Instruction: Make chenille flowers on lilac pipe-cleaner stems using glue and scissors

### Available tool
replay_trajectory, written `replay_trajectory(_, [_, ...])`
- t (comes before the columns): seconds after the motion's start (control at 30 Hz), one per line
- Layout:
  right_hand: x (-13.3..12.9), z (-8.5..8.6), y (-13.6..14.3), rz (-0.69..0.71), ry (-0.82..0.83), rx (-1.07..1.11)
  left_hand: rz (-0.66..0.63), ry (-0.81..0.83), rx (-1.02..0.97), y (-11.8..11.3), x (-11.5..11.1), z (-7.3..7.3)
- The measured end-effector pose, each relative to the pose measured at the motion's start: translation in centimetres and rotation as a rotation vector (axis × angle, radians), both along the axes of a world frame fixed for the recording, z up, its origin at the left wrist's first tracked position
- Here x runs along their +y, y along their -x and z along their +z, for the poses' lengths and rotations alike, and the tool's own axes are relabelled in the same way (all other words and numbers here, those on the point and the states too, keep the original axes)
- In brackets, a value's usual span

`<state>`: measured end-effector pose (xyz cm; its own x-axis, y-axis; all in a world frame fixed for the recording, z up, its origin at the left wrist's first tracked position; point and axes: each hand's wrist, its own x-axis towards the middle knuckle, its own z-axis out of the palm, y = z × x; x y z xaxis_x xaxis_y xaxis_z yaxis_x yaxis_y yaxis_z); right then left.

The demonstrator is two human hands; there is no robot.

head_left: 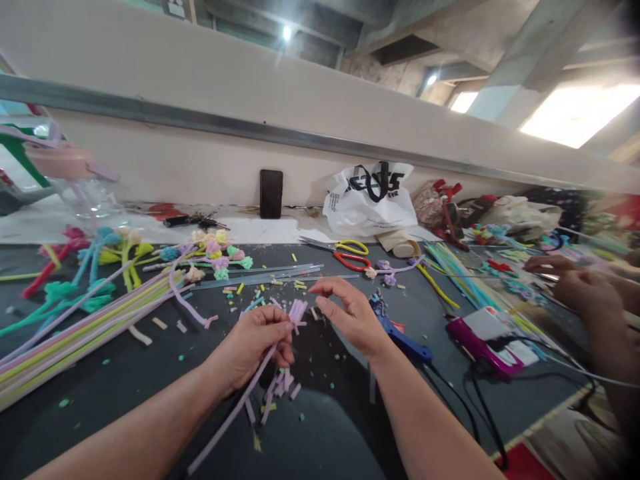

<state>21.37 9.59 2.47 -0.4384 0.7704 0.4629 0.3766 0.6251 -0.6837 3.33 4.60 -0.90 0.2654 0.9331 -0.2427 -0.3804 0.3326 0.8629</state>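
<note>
My left hand (257, 337) is closed, thumb against fingers, on a long lilac pipe cleaner (227, 423) that slants down towards me. A small bunch of short lilac pieces (299, 311) sticks out at the fingertips. My right hand (350, 313) hovers just to the right with its fingers apart and slightly bent, nothing visible in it. Below my left hand lies a loose heap of short lilac cut pieces (284, 383). Beyond my right wrist rests a blue glue gun (407, 340). Scissors with red and yellow handles (345, 253) lie farther back.
Long pastel pipe cleaners (115, 310) and finished fuzzy flowers (220, 250) cover the left side. A phone (271, 193) leans on the wall beside a white bag (370, 200). At right are a magenta device (487, 343) with black cables and another person's hands (575, 283).
</note>
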Motion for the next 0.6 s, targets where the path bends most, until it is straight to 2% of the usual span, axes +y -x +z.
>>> replay_trajectory(0.13, [0.3, -0.5, -0.1, -0.143, -0.078, 0.064, 0.057, 0.004, 0.026, -0.2, 0.0, -0.2])
replay_trajectory(0.2, [0.1, -0.2, 0.0, -0.244, -0.082, 0.126, 0.067, -0.004, 0.038, -0.2, 0.1, -0.3])
replay_trajectory(0.27, [-0.5, 1.0, 0.1, -0.323, -0.077, 0.150, 0.062, -0.016, 0.059, -0.2, 0.1, -0.3])
replay_trajectory(0.43, [-3.3, 6.3, -0.6, -0.370, -0.101, 0.045, 0.071, -0.038, 0.046, -0.1, -0.3, -0.2])
replay_trajectory(0.5, [-4.9, 7.0, -0.9, -0.360, 0.037, -0.002, 0.081, -0.042, 0.026, 0.0, -0.3, -0.2])
replay_trajectory(0.53, [-5.7, 6.6, -0.9, -0.330, 0.164, -0.018, 0.085, -0.047, 0.014, 0.1, -0.3, -0.2])
replay_trajectory(0.6, [-7.4, 4.8, -0.1, -0.244, 0.496, -0.031, 0.098, -0.065, -0.043, 0.1, -0.3, -0.1])
